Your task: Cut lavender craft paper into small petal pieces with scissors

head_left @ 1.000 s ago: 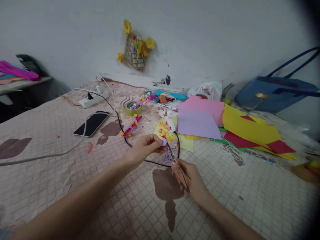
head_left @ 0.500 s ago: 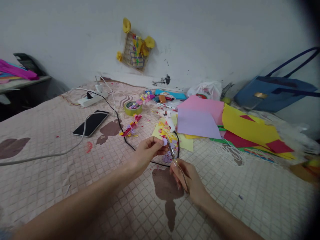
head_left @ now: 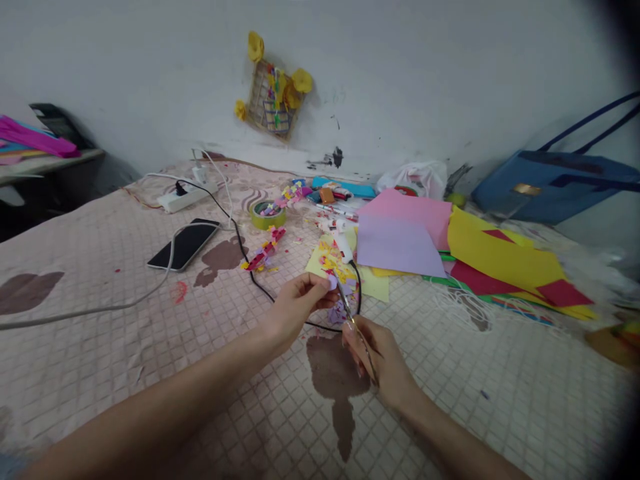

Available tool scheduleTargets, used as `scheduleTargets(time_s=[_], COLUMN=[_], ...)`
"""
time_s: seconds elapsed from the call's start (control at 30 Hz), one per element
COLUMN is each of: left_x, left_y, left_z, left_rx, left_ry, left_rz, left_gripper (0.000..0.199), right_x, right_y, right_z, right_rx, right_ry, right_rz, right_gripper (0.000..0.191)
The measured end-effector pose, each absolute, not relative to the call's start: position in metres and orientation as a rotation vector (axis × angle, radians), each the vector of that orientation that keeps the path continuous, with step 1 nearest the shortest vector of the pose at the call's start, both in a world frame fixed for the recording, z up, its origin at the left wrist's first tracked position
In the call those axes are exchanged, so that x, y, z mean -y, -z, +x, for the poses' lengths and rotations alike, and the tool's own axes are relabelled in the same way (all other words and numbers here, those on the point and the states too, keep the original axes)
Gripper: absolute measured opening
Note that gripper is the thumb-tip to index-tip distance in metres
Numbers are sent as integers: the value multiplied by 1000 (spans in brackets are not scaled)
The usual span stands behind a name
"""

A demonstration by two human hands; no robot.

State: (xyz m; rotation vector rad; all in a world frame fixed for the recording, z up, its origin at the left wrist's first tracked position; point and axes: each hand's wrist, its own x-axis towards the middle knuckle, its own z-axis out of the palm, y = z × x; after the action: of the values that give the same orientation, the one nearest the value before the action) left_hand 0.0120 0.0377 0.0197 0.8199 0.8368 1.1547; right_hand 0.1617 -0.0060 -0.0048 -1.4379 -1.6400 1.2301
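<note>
My left hand (head_left: 300,303) pinches a small piece of light purple paper (head_left: 332,282) between thumb and fingertips. Close on its right, my right hand (head_left: 375,353) is wrapped round the handles of a pair of scissors (head_left: 346,300), whose blades point up at the purple piece. Whether the blades touch the paper I cannot tell. Under and beyond the hands lie small yellow and purple paper scraps (head_left: 336,313) on a pale yellow sheet (head_left: 376,285). A white glue gun (head_left: 343,245) with a black cord rests just past the scissors.
Purple (head_left: 397,247) and yellow sheets (head_left: 493,257) lie to the right, near tangled white string (head_left: 465,307). Left of the hands are a decorated red strip (head_left: 265,250), a tape roll (head_left: 269,215), a phone (head_left: 185,245) and a power strip (head_left: 187,197). A blue bag (head_left: 550,187) stands at the wall.
The whole view has shifted slightly. Both hands keep nearly the same place, with the purple paper piece and scissors still held.
</note>
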Motion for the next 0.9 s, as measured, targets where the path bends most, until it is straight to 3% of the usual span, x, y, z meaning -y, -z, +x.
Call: scheduleTargets(time_s=[0.63,0.9], left_x=[-38,-41], left_y=[-19,-18], left_z=[12,8], left_rx=[-844,-829], left_ry=[-1150,-1081], left_rz=[812,898], left_gripper=[19,20], right_x=[6,0], right_y=[4,0], right_z=[160,163], right_rx=[1624,1437], right_ry=[-1213,-1404], right_rz=[-1445,-1377], right_gripper=[43,46])
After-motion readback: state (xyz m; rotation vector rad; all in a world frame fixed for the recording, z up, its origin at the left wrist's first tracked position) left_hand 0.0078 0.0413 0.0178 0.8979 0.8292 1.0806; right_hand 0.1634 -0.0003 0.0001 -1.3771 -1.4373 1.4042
